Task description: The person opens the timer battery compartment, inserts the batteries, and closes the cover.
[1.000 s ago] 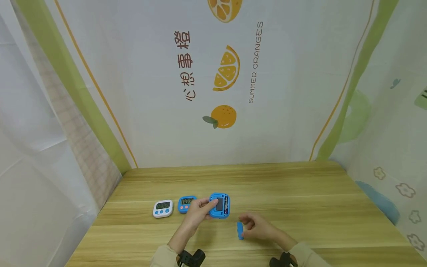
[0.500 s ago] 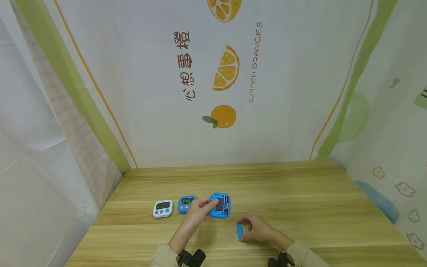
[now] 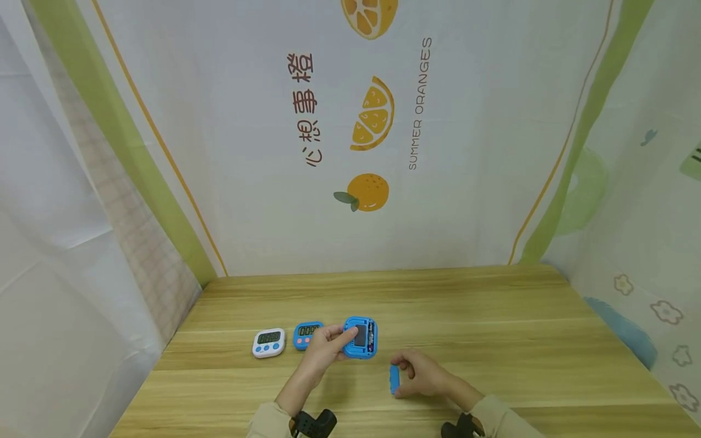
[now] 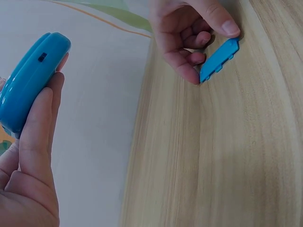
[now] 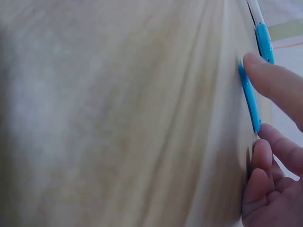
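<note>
My left hand [image 3: 322, 351] grips a blue digital timer [image 3: 359, 352] above the table, thumb on its back. The back faces up in the head view, with an uncovered slot along the right side and a dark battery [image 3: 371, 336] lying in it. Only the rounded edge of the timer [image 4: 35, 78] shows in the left wrist view. Lower right, my right hand [image 3: 423, 374] pinches a small blue battery cover [image 3: 394, 379] by its two ends, between thumb and index finger. Small tabs line one long edge of the cover [image 4: 218, 61]; it is at the tabletop.
A white timer [image 3: 269, 343] with blue buttons lies on the wooden table [image 3: 493, 328] at the left. Beside it is a blue timer [image 3: 304, 334] with pink buttons, partly hidden behind my left hand. A printed cloth [image 3: 246, 213] hangs along the table's back edge.
The right thumb and index finger have closed onto the ends of the battery cover, which has barely shifted. My left hand and its timer stay almost still.
</note>
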`<state>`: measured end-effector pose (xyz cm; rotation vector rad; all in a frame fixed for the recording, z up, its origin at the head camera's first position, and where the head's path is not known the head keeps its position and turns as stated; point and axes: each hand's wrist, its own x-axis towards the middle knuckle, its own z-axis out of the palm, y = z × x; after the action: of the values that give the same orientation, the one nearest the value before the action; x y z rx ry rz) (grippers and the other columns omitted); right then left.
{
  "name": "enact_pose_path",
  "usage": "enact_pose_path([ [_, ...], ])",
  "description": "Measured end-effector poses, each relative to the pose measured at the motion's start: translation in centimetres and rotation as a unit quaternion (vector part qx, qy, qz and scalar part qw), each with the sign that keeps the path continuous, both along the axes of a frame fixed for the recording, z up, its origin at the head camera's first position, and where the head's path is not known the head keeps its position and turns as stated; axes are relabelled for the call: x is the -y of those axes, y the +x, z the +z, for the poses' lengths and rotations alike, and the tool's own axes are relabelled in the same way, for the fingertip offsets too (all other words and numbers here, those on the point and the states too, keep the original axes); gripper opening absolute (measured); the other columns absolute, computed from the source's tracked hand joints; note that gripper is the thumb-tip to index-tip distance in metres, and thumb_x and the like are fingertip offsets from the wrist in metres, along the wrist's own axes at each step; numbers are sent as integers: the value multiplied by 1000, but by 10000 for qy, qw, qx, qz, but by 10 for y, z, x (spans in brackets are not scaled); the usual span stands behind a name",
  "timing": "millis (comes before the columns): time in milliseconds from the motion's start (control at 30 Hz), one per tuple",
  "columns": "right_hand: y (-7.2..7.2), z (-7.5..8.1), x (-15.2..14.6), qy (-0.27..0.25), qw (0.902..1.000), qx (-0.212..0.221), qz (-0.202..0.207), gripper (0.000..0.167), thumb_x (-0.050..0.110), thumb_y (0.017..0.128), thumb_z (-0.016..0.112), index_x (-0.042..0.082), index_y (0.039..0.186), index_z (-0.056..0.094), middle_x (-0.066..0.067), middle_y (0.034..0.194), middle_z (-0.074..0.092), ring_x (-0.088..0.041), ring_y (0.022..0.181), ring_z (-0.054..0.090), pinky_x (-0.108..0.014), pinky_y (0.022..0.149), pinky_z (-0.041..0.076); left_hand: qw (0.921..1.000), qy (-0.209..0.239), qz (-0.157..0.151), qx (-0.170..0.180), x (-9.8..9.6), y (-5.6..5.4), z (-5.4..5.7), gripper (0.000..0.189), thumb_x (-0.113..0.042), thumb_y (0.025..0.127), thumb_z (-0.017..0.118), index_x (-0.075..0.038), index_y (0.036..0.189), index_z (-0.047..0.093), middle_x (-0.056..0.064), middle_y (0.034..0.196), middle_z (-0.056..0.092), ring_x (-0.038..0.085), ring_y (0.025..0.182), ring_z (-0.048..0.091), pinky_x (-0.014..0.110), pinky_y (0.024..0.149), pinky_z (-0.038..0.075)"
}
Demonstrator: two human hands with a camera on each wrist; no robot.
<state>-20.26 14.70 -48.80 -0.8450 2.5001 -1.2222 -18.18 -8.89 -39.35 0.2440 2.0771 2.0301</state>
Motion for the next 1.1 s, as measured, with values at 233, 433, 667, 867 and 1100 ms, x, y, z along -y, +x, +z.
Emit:
enact_pose_path([
  [233, 1, 0, 2, 17, 9997, -237, 86, 47, 18, 68, 76, 0, 104, 53, -1, 86, 44, -8, 68, 39, -17, 57, 38, 10000, -80, 38, -27, 0, 1, 0, 41, -22, 88, 57, 11, 111, 54, 16, 88, 65, 9, 69, 62, 34, 69, 53],
  [433, 1, 1, 3, -104, 9996, -237, 147, 49, 16, 67, 77, -1, 103, 49, -3, 85, 44, -7, 66, 39, -16, 55, 38, 10000, -17, 4, -48, 1, 1, 0, 42, -22, 88, 56, 12, 112, 54, 20, 92, 64, 10, 71, 62, 28, 67, 53],
  [667, 0, 0, 6, -192, 9998, -49, -26, 49, 9, 66, 76, -2, 104, 47, -2, 85, 47, -5, 62, 41, -17, 51, 39, 10000, -63, 3, -21, 2, -1, -4, 41, -22, 88, 57, 11, 111, 55, 20, 91, 64, 9, 70, 62, 30, 68, 53],
  [867, -1, -1, 7, -468, 9980, 357, -208, 45, 2, 66, 73, -3, 102, 46, -3, 83, 50, -7, 63, 46, -18, 54, 43, 10000, -1, 17, 17, 5, -12, -21, 44, -25, 87, 57, 10, 112, 55, 18, 91, 65, 10, 69, 62, 27, 65, 53],
  [1100, -3, 1, 2, -827, 9942, 647, -246, 29, 3, 79, 64, -4, 103, 49, -3, 82, 52, -11, 70, 50, -20, 59, 45, 10000, 49, 40, 14, 7, -14, -27, 46, -29, 86, 58, 9, 113, 55, 17, 91, 65, 11, 70, 63, 27, 65, 53],
])
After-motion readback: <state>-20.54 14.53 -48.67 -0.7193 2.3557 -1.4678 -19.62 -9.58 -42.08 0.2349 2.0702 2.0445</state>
